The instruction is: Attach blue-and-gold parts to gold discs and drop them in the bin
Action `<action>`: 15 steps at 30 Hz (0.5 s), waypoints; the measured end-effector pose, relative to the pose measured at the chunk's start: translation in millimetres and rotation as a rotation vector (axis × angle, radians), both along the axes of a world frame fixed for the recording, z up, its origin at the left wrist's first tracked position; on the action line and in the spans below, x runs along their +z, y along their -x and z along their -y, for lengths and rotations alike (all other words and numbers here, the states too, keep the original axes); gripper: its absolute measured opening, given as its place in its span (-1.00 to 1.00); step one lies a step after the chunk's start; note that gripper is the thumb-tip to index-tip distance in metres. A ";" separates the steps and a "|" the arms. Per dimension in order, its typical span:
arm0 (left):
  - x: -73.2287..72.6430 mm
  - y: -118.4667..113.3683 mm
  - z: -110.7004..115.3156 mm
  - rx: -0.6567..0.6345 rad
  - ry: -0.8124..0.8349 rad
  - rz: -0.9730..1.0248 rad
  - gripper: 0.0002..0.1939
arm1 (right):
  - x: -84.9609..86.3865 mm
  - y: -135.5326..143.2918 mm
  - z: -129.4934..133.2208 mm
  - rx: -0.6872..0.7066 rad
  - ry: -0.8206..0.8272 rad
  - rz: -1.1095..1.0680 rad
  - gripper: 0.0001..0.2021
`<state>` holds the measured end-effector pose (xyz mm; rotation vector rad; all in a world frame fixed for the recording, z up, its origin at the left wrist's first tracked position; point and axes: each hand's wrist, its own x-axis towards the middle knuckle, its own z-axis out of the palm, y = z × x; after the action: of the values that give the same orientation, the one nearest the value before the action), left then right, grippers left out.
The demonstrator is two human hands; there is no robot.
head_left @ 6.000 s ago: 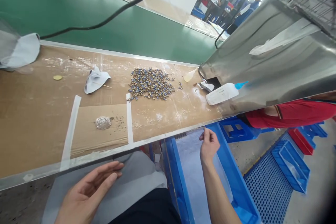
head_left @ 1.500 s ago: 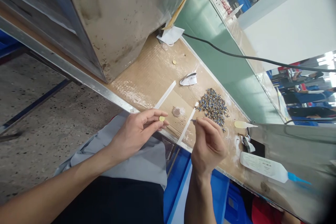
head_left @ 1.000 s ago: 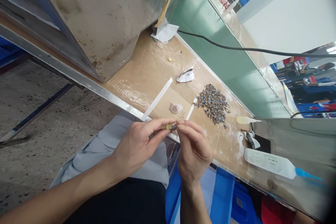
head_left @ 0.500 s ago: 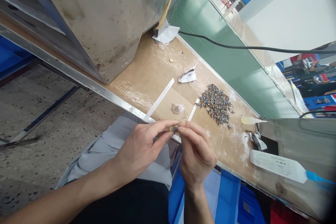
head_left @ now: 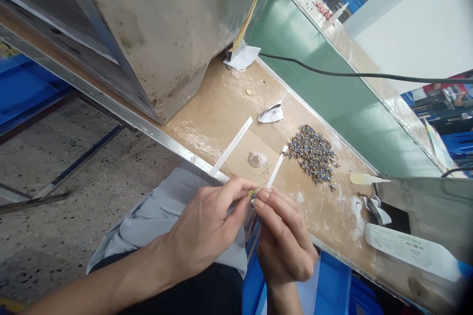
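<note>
Between the fingertips of both hands is a small gold and blue metal piece [head_left: 253, 194], mostly covered by the fingers. My left hand [head_left: 207, 221] pinches its gold end between thumb and forefinger. From the other side my right hand [head_left: 284, 236] has its fingers closed at the blue end; whether it grips the piece or something tiny beside it, I cannot tell. Just beyond the hands, a small clear round dish [head_left: 257, 159] sits on the cardboard, with tiny specks scattered beside it. Farther right lies a pile of small blue and gold pieces [head_left: 312, 152].
White tape strips [head_left: 232, 146] cross the brown worktop [head_left: 207, 108]. A crumpled white wrapping [head_left: 271, 113] lies behind the dish. On the right are a squeeze bottle with yellowish liquid [head_left: 365, 178] and a large white bottle [head_left: 410, 248]. A big metal housing [head_left: 155, 24] stands at left; a blue bin [head_left: 332, 280] is below.
The camera view has shifted, so the bench and both hands appear slightly lower and farther right. Both hands stay together at the small piece, the right fingers slightly rearranged.
</note>
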<state>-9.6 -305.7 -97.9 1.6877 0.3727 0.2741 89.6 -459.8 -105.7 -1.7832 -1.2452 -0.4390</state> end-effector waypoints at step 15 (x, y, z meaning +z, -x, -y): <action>2.7 1.6 8.9 0.079 -0.010 0.025 -0.76 | -8.1 8.3 11.3 0.026 -0.002 0.018 -0.61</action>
<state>-11.2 -314.6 -95.2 1.6799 0.4209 0.3557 81.3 -471.1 -113.9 -1.7625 -1.2791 -0.4426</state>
